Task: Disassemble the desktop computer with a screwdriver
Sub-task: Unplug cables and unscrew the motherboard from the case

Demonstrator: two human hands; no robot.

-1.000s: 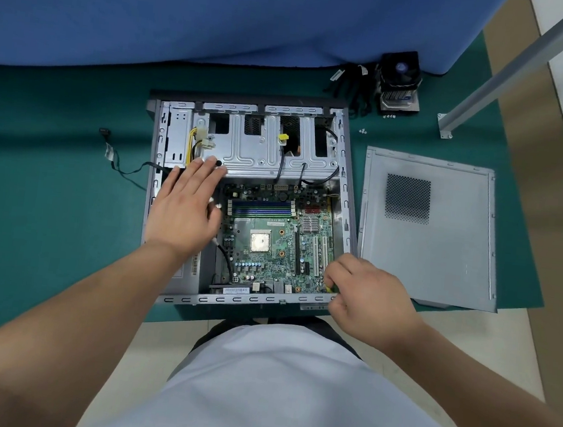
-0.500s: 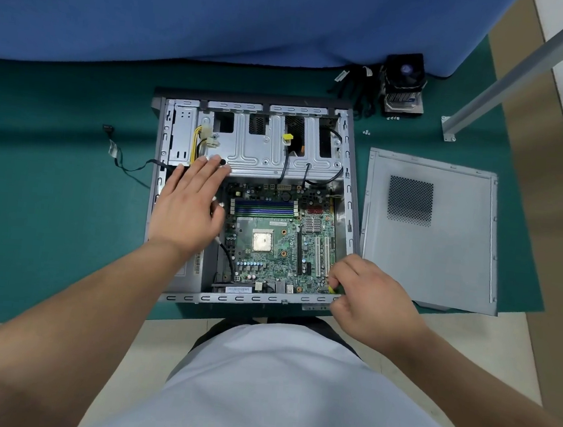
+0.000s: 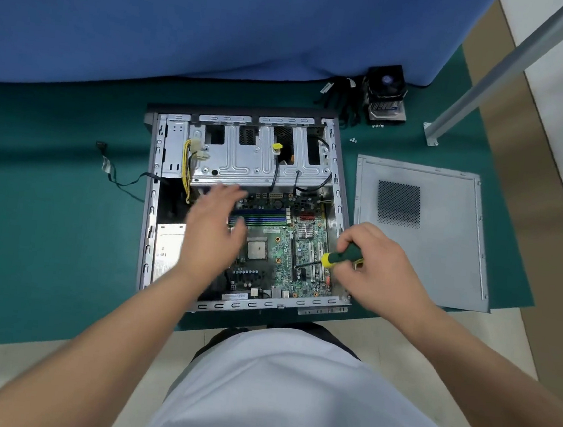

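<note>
Green-handled screwdriver [image 3: 341, 256] gripped in our right hand [image 3: 380, 266] over the motherboard [image 3: 277, 247]; left hand [image 3: 211, 230] hovers there, fingers relaxed.

Left hand [image 3: 214, 232] motion-blurred; screwdriver [image 3: 339, 257] handle end hidden in right hand [image 3: 380, 266]

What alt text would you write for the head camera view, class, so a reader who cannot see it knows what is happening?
A person's right hand grips a green and yellow screwdriver over the motherboard of an open desktop computer case lying on a green mat. The left hand, blurred, is spread open above the board. The removed side panel lies right of the case.
</note>
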